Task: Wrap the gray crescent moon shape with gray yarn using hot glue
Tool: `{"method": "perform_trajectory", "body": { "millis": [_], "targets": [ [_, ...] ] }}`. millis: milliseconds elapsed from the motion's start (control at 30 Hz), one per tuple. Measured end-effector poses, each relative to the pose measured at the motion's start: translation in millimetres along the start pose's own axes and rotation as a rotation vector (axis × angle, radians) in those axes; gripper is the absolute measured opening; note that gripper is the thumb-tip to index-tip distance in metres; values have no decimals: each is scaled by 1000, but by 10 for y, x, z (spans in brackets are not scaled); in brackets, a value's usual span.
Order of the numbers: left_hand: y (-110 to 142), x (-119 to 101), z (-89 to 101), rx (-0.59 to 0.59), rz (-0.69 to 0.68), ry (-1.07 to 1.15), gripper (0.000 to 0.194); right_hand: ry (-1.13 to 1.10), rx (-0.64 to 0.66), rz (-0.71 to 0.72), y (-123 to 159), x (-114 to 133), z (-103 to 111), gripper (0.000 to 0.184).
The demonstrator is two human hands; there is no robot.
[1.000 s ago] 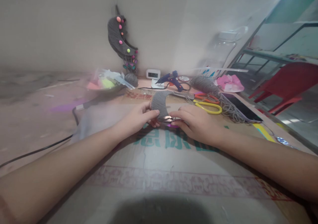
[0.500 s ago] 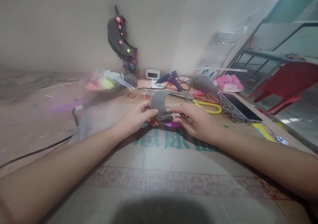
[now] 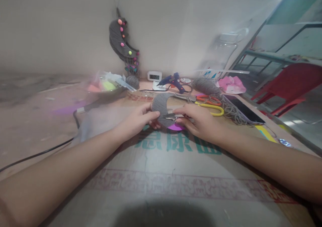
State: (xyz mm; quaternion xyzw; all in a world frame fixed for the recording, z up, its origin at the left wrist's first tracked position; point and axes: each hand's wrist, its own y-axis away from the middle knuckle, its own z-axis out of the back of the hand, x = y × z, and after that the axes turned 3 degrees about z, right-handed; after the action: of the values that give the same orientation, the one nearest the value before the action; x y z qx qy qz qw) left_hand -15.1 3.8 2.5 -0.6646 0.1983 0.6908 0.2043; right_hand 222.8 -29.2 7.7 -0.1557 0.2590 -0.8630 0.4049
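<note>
A crescent wrapped in grey yarn (image 3: 160, 106) stands tilted between my hands, with a bare purple end (image 3: 176, 127) at its lower right. My left hand (image 3: 144, 116) is closed on its left edge, thumb in front and fingers behind. In my right hand (image 3: 198, 121), small metal snips (image 3: 173, 116) are pinched between thumb and fingers. Their pointed blades lie over the lower part of the grey wrapping. My right fingertips are close to the purple end; whether they touch it is hidden.
Behind the hands lie scissors (image 3: 211, 107) with orange and yellow handles, a blue glue gun (image 3: 174, 82), a white clock (image 3: 154, 76), grey yarn (image 3: 206, 86) and a phone (image 3: 243, 109). A bowl (image 3: 108, 92) stands left. A decorated crescent (image 3: 117, 35) hangs on the wall. Printed cardboard (image 3: 161, 166) covers the table.
The snips' blades look closer together than before, and more of the purple end shows. Both hands stay in nearly the same place.
</note>
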Motion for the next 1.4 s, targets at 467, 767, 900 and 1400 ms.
{"method": "perform_trajectory", "body": {
  "millis": [467,767,900,1400],
  "targets": [
    [0,11,10,2,7,-16,23,-148,-11,-72,-36,4,-8,15],
    [10,-7,-20,-48,33,27,21,-146,-82,-108,-2,20,15,20],
    [15,-4,-24,-48,31,28,20,-99,-19,-48,-4,0,22,19],
    [16,9,19,0,-4,17,23,-123,18,-67,-12,-11,17,19]
  ]
}}
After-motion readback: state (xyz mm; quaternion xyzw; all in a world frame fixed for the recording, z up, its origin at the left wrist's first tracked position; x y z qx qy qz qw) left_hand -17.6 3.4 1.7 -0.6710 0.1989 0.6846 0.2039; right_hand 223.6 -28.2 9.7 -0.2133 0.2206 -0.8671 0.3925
